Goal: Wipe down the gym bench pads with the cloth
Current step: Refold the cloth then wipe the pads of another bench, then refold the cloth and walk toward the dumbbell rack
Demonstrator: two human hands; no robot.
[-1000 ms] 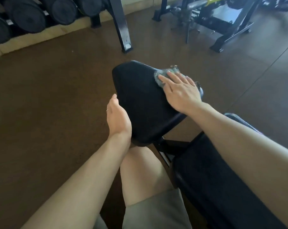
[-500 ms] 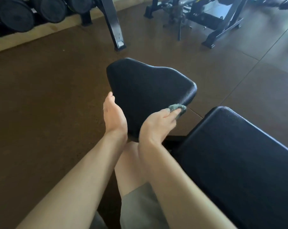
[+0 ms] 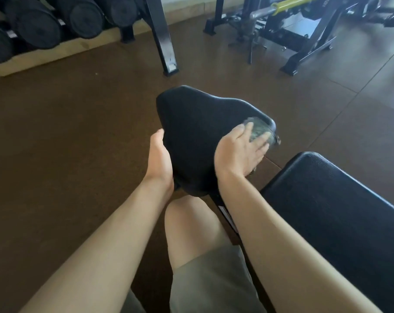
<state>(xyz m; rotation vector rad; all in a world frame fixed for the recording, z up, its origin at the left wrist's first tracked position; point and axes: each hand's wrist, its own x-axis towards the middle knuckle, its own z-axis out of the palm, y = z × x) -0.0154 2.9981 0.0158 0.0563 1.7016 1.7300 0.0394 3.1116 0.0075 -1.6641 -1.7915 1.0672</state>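
Here the right hand [image 3: 241, 150] lies flat on the grey cloth [image 3: 258, 129], its fingers [image 3: 259, 143] straight and spread, pressing the cloth against the black seat pad [image 3: 191, 136] near the pad's right corner, just right of the frame's centre; this grip is released, not clenched, which seems meant to spread pressure over the cloth for a wiping stroke. The left hand [image 3: 158, 154] rests along the pad's left edge with its thumb up on the rim; its fingers fall behind the pad, so I cannot tell whether that grip grasps the edge or only braces it, though steadying the pad looks to be the purpose. The seat pad's long axis runs from the lower middle of the frame toward the upper middle, narrow end nearest the person's knee [image 3: 187, 213], broad end pointing toward the floor [image 3: 78, 132] beyond. The longer back pad [image 3: 338, 211] stretches off to the lower right, untouched, and is probably still to be wiped
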